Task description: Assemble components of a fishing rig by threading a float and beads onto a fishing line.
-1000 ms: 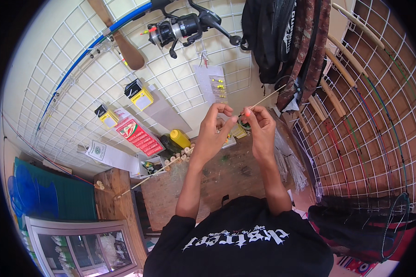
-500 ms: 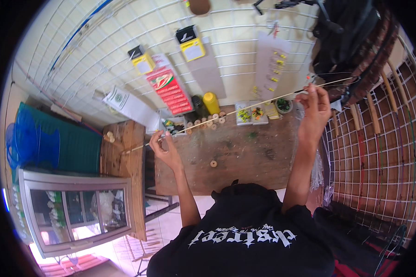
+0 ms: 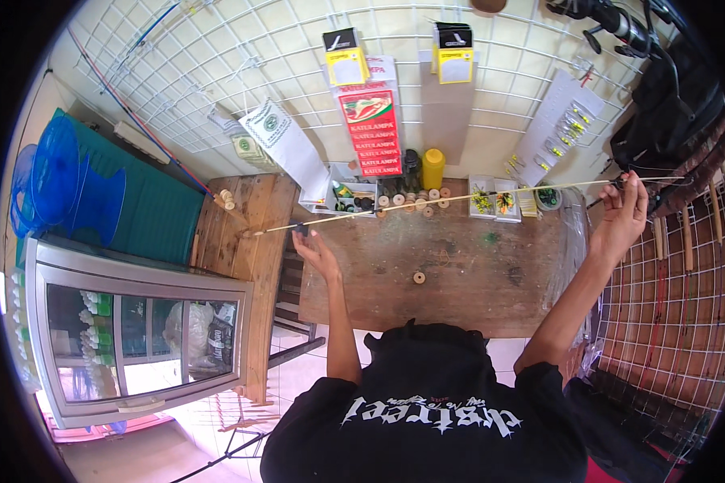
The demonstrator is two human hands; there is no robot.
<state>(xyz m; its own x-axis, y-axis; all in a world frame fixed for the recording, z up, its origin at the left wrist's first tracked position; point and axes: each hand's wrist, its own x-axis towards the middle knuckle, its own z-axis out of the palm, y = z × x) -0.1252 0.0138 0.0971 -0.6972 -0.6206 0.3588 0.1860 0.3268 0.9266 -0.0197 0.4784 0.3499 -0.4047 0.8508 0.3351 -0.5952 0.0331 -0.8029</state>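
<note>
A long, thin pale rod [image 3: 427,202] stretches across in front of me, above the table. Near its right end, the fingertips of my right hand [image 3: 623,213] pinch it. Fine dark strands or wires show beyond those fingers. My left hand [image 3: 321,256] is just below the rod towards its left end, with a small dark piece [image 3: 301,229] at its fingertips. The piece sits right by the rod; whether it wraps around it cannot be made out. The rod's left tip [image 3: 259,233] reaches over a wooden side bench.
Cork rings [image 3: 411,198], a yellow bottle [image 3: 432,169] and white trays [image 3: 494,211] line the back of the wooden table [image 3: 362,282]. One loose ring [image 3: 419,278] lies mid-table. A glass-doored cabinet [image 3: 141,338] stands left; a wire grid with hanging rods [image 3: 660,266] is at right.
The view has turned, so the scene sits further right. The rod lies flatter. My left hand's fingers show a dark piece; my right hand keeps its hold near the rod's right end.
</note>
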